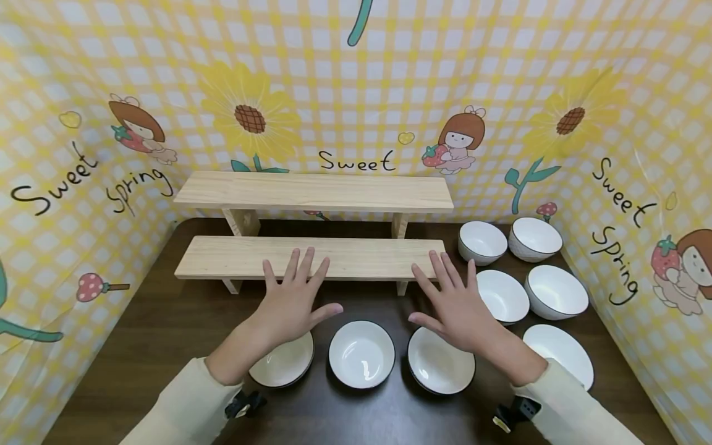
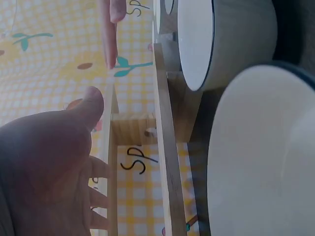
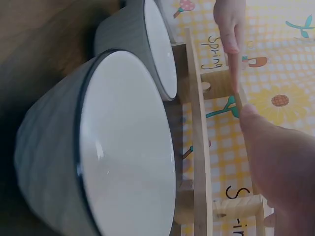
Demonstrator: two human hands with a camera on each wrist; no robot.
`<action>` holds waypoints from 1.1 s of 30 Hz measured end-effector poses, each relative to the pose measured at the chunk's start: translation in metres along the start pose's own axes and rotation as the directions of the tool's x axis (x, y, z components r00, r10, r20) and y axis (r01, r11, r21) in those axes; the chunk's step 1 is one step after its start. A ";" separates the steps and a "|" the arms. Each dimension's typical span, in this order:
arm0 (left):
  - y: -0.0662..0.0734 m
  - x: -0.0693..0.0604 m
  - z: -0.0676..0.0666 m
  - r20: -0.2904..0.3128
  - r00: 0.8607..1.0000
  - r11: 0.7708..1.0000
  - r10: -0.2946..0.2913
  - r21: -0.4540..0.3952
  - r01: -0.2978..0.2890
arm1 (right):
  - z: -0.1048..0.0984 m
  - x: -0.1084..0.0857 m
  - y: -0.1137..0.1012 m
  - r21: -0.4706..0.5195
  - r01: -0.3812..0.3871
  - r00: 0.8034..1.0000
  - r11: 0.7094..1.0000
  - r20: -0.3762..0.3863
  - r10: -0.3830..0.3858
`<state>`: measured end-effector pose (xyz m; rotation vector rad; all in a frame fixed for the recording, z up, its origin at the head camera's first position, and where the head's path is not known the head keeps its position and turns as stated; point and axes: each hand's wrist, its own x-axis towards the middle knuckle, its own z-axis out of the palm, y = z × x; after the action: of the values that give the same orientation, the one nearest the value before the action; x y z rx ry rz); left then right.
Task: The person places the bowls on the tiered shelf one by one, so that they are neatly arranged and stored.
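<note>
Both hands are held out with fingers spread and palms down, holding nothing. In the head view the left hand (image 1: 292, 303) hovers above the left white bowl (image 1: 286, 361), partly covering it. Over the right white bowl (image 1: 439, 364) is the right hand (image 1: 453, 303), its fingertips overlapping the front edge of the lower shelf. A middle white bowl (image 1: 361, 355) with a dark rim sits between them. Beyond the hands stands a two-tier wooden shelf, with a lower board (image 1: 311, 256) and an upper board (image 1: 317, 191). Close bowls fill much of both wrist views.
At the right stand several more white bowls, among them a back-corner bowl (image 1: 535, 238), a larger bowl (image 1: 556, 292) and a front white dish (image 1: 559, 352) partly behind the right sleeve. Yellow checked cloth (image 1: 356, 80) walls in the dark table (image 1: 139, 346) at the back and sides.
</note>
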<state>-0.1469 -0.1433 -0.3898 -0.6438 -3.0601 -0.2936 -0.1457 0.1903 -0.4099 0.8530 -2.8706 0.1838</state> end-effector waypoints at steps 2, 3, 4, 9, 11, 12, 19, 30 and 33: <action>-0.006 -0.002 -0.002 -0.015 1.000 1.000 0.000 -0.005 0.000 | -0.001 -0.005 0.003 -0.007 0.009 1.000 1.000 -0.012 -0.009; -0.009 -0.003 -0.003 -0.021 1.000 1.000 -0.002 -0.012 0.002 | -0.001 -0.008 0.005 -0.012 0.014 1.000 1.000 -0.019 -0.014; -0.013 -0.005 -0.005 -0.023 1.000 1.000 -0.006 -0.023 0.005 | -0.001 -0.011 0.007 -0.018 0.017 1.000 1.000 -0.026 -0.018; -0.034 -0.014 -0.015 -0.022 0.999 0.996 -0.033 -0.083 0.031 | -0.007 -0.032 0.018 -0.032 0.026 0.998 0.999 -0.064 -0.028; -0.044 -0.017 -0.019 -0.027 0.999 0.995 -0.043 -0.096 0.041 | -0.011 -0.041 0.022 -0.028 0.028 0.996 0.999 -0.088 -0.030; -0.050 -0.018 -0.022 -0.027 0.998 0.994 -0.049 -0.102 0.046 | -0.013 -0.046 0.024 -0.024 0.027 0.994 0.999 -0.103 -0.029; -0.096 -0.026 -0.041 -0.048 0.995 0.961 -0.084 -0.268 0.068 | -0.020 -0.082 0.040 0.002 0.000 0.980 1.000 -0.199 0.000; -0.171 -0.041 -0.056 -0.120 0.977 0.860 -0.174 -0.502 0.092 | -0.012 -0.138 0.072 0.116 -0.088 0.954 0.989 -0.277 0.117; -0.187 -0.043 -0.056 -0.105 0.969 0.823 -0.222 -0.553 0.129 | -0.010 -0.149 0.080 0.139 -0.114 0.942 0.984 -0.299 0.151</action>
<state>-0.1849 -0.3387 -0.3708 -0.3038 -2.8619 -1.1875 -0.0650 0.3376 -0.4311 0.5863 -2.6406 0.4661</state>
